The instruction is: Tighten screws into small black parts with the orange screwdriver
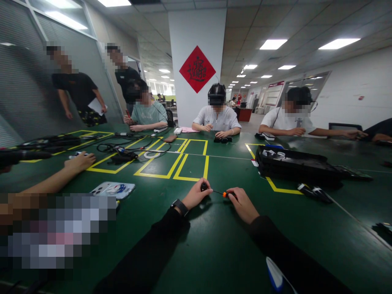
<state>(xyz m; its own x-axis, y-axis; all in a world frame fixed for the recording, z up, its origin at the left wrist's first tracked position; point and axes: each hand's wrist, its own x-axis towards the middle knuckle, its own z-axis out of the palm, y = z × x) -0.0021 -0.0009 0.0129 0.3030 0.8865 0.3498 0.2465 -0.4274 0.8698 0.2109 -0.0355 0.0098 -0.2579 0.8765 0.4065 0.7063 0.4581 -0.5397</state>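
Observation:
My left hand [197, 193] is closed on a small black part [203, 186], held just above the green table [196, 245]. Facing it, my right hand [242, 203] grips a screwdriver [226, 194] with an orange and black handle. The thin shaft points left towards the black part. Whether its tip touches the part is too small to tell. A dark watch is on my left wrist, and both forearms are in black sleeves.
Black trays [294, 165] lie at the right, with black items [315, 192] in front. At the left are a phone-like object [113, 190], cables [122, 153] and another person's hand [80, 160]. A blue-white object [275, 274] lies near my right sleeve. People sit across the table.

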